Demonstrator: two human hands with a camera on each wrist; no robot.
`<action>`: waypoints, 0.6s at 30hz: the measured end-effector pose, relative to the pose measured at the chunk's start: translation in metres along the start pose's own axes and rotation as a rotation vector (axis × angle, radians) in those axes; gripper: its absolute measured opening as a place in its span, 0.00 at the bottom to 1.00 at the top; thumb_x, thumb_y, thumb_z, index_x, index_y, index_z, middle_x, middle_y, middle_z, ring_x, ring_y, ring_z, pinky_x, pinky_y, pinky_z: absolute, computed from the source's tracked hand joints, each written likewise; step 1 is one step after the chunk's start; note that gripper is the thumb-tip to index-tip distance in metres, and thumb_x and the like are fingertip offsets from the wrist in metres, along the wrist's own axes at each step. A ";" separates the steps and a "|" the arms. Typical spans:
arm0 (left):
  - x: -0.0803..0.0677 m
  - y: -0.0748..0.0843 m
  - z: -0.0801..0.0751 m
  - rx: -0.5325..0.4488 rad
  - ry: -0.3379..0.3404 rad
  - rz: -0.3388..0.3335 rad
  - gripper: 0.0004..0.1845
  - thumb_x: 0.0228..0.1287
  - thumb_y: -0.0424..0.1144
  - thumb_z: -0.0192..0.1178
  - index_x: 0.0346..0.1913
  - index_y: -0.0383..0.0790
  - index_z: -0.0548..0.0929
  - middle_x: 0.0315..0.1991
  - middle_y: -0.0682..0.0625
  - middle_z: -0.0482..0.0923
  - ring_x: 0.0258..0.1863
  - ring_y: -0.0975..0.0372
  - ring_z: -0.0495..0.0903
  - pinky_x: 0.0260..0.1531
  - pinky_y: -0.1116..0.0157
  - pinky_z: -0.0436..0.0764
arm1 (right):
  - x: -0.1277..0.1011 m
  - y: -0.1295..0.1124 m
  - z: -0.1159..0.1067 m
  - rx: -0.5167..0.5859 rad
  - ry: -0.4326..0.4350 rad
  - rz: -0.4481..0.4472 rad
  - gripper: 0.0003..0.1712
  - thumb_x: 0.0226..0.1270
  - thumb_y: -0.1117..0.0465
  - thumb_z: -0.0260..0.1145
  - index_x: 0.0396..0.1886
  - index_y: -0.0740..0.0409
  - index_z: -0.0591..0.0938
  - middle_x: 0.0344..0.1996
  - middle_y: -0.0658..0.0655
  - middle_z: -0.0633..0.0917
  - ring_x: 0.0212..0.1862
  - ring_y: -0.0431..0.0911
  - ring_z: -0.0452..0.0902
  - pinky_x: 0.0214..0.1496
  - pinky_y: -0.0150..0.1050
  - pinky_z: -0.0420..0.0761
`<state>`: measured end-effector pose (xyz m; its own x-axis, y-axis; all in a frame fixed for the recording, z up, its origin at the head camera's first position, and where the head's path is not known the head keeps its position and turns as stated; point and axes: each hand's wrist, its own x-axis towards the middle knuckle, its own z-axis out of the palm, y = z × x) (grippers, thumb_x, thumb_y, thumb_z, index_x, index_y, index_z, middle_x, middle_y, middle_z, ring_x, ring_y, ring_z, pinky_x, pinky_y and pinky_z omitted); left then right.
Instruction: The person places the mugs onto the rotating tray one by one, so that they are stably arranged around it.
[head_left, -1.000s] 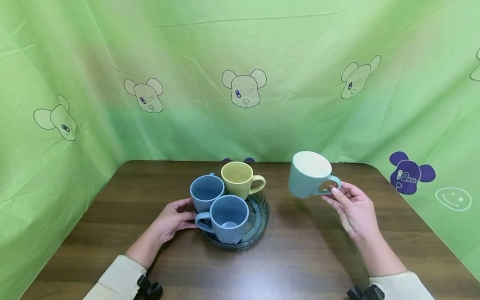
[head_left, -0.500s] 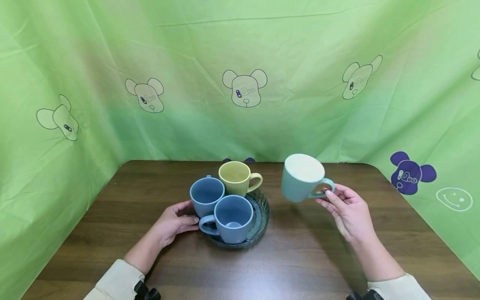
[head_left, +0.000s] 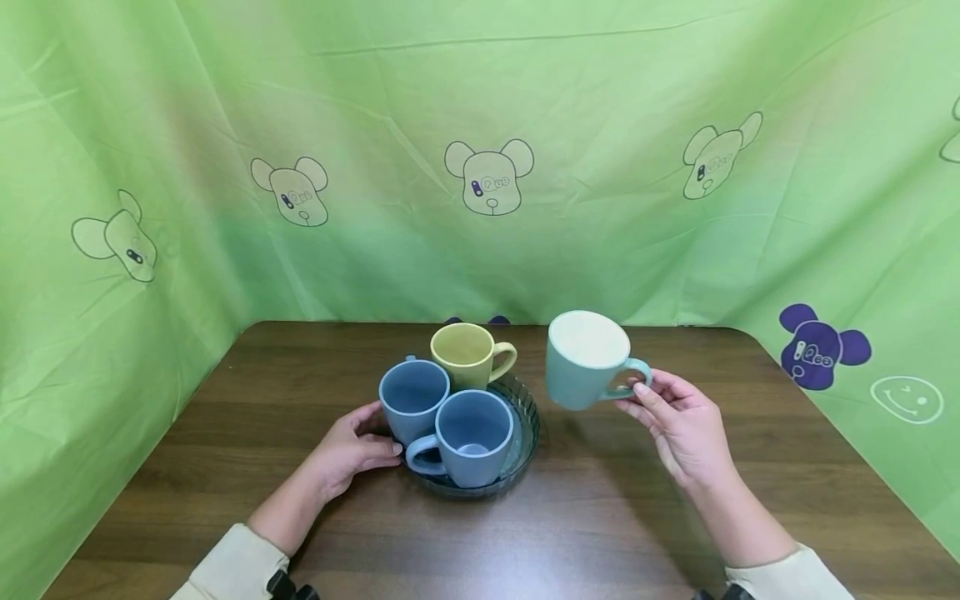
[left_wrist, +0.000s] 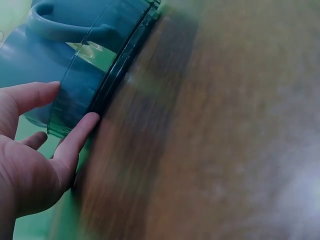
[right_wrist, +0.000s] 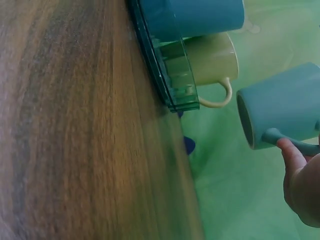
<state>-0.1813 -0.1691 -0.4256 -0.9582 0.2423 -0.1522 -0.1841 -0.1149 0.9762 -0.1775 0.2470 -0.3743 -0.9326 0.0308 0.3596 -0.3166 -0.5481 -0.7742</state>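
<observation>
Right hand (head_left: 686,421) holds teal mug (head_left: 581,367); left hand (head_left: 352,446) touches tray (head_left: 525,417)

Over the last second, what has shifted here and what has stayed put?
The right hand, gripping the teal mug by its handle, has carried it leftward toward the glass dish. The dish with its three mugs has turned slightly under the left hand, which stays at its rim.

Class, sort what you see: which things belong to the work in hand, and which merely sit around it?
In the work:
teal mug, held by right hand
glass dish, touched by left hand
two blue mugs
yellow mug

Around it:
wooden table
green bear-print cloth
</observation>
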 end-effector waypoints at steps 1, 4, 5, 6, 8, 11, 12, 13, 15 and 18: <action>-0.001 0.001 0.001 0.001 0.001 -0.003 0.43 0.52 0.17 0.63 0.72 0.28 0.57 0.59 0.31 0.65 0.40 0.56 0.82 0.44 0.54 0.84 | 0.000 0.001 0.001 -0.004 0.006 -0.001 0.16 0.66 0.84 0.53 0.44 0.72 0.84 0.35 0.61 0.86 0.40 0.50 0.85 0.44 0.45 0.85; -0.002 0.002 0.003 0.000 0.003 -0.009 0.44 0.52 0.17 0.63 0.72 0.28 0.57 0.58 0.32 0.66 0.39 0.56 0.81 0.44 0.54 0.84 | 0.000 0.003 0.002 -0.014 0.017 0.002 0.15 0.66 0.84 0.54 0.43 0.72 0.84 0.35 0.61 0.86 0.39 0.49 0.86 0.44 0.44 0.85; -0.003 0.002 0.004 0.001 0.003 -0.011 0.44 0.51 0.17 0.63 0.72 0.28 0.57 0.57 0.32 0.66 0.39 0.56 0.81 0.44 0.53 0.84 | 0.000 0.004 0.003 -0.016 0.020 0.006 0.15 0.65 0.84 0.54 0.43 0.72 0.84 0.35 0.60 0.86 0.39 0.49 0.86 0.44 0.44 0.85; -0.003 0.002 0.004 0.001 0.004 -0.013 0.44 0.51 0.17 0.63 0.72 0.28 0.57 0.57 0.32 0.66 0.39 0.56 0.81 0.44 0.53 0.84 | 0.000 0.005 0.003 -0.019 0.024 0.011 0.15 0.65 0.83 0.54 0.44 0.72 0.84 0.35 0.60 0.86 0.39 0.49 0.86 0.44 0.44 0.85; -0.003 0.002 0.005 0.002 0.004 -0.014 0.44 0.51 0.17 0.64 0.72 0.28 0.57 0.57 0.32 0.66 0.39 0.56 0.81 0.44 0.53 0.84 | 0.000 0.007 0.004 -0.020 0.029 0.020 0.15 0.65 0.83 0.55 0.43 0.72 0.84 0.35 0.60 0.87 0.38 0.49 0.86 0.44 0.44 0.85; -0.004 0.003 0.005 0.009 0.006 -0.016 0.44 0.51 0.18 0.64 0.72 0.28 0.57 0.58 0.32 0.65 0.39 0.56 0.81 0.45 0.52 0.84 | 0.000 0.009 0.006 -0.021 0.033 0.032 0.15 0.66 0.83 0.55 0.44 0.72 0.84 0.35 0.60 0.87 0.38 0.48 0.86 0.43 0.44 0.85; -0.004 0.003 0.005 0.012 0.006 -0.017 0.44 0.51 0.18 0.64 0.72 0.28 0.58 0.59 0.31 0.65 0.40 0.56 0.81 0.45 0.52 0.83 | 0.000 0.010 0.007 -0.022 0.034 0.034 0.15 0.66 0.83 0.55 0.44 0.72 0.84 0.35 0.59 0.87 0.38 0.48 0.86 0.43 0.44 0.85; -0.004 0.004 0.005 0.015 0.006 -0.017 0.44 0.52 0.18 0.64 0.72 0.28 0.58 0.59 0.31 0.65 0.40 0.55 0.81 0.45 0.52 0.83 | 0.000 0.010 0.008 -0.021 0.034 0.035 0.15 0.66 0.83 0.55 0.44 0.71 0.85 0.35 0.59 0.87 0.38 0.48 0.86 0.43 0.44 0.85; -0.005 0.004 0.005 0.019 0.004 -0.018 0.44 0.52 0.18 0.64 0.72 0.29 0.57 0.60 0.31 0.64 0.41 0.55 0.81 0.46 0.52 0.83 | 0.000 0.011 0.009 -0.019 0.037 0.042 0.14 0.66 0.82 0.55 0.44 0.71 0.85 0.35 0.59 0.87 0.39 0.48 0.85 0.43 0.44 0.85; -0.005 0.004 0.004 0.024 -0.002 -0.019 0.44 0.53 0.19 0.65 0.73 0.29 0.56 0.60 0.31 0.64 0.41 0.55 0.81 0.46 0.53 0.83 | 0.000 0.012 0.012 -0.017 0.041 0.055 0.14 0.66 0.82 0.56 0.43 0.70 0.85 0.34 0.59 0.87 0.39 0.47 0.85 0.43 0.45 0.84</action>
<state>-0.1764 -0.1669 -0.4201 -0.9541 0.2460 -0.1710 -0.1975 -0.0874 0.9764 -0.1797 0.2308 -0.3771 -0.9549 0.0357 0.2948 -0.2674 -0.5352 -0.8013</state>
